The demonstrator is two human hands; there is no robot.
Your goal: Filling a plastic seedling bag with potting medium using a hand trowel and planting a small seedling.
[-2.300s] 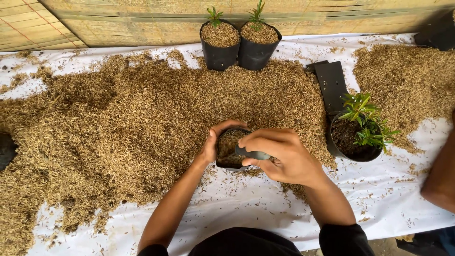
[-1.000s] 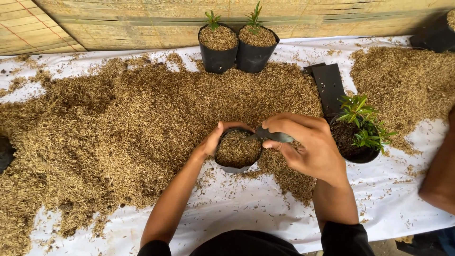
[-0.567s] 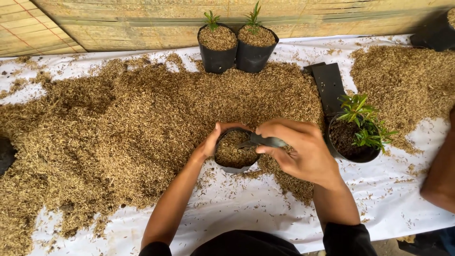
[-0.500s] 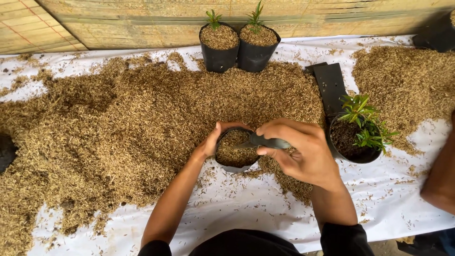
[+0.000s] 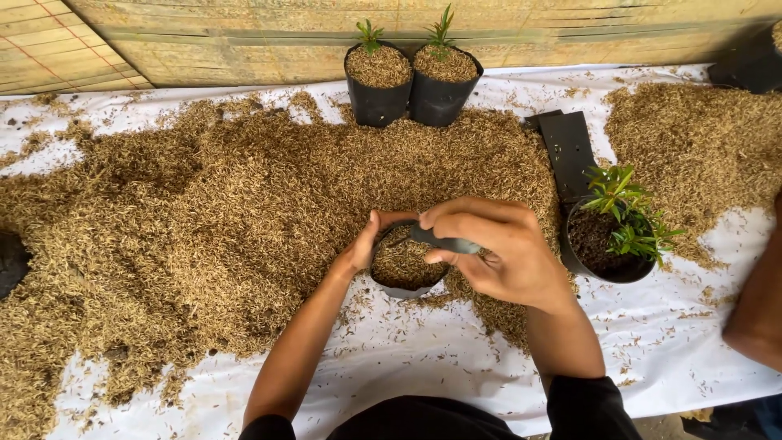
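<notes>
Both hands held a small black grow bag (image 5: 401, 269) filled with husk, sitting at the near edge of the husk pile (image 5: 204, 220) on the white sheet (image 5: 407, 358). Left hand (image 5: 364, 248) cupped its left side; right hand (image 5: 497, 248) pinched the right rim. Potted green seedling (image 5: 623, 216) stood just right.
</notes>
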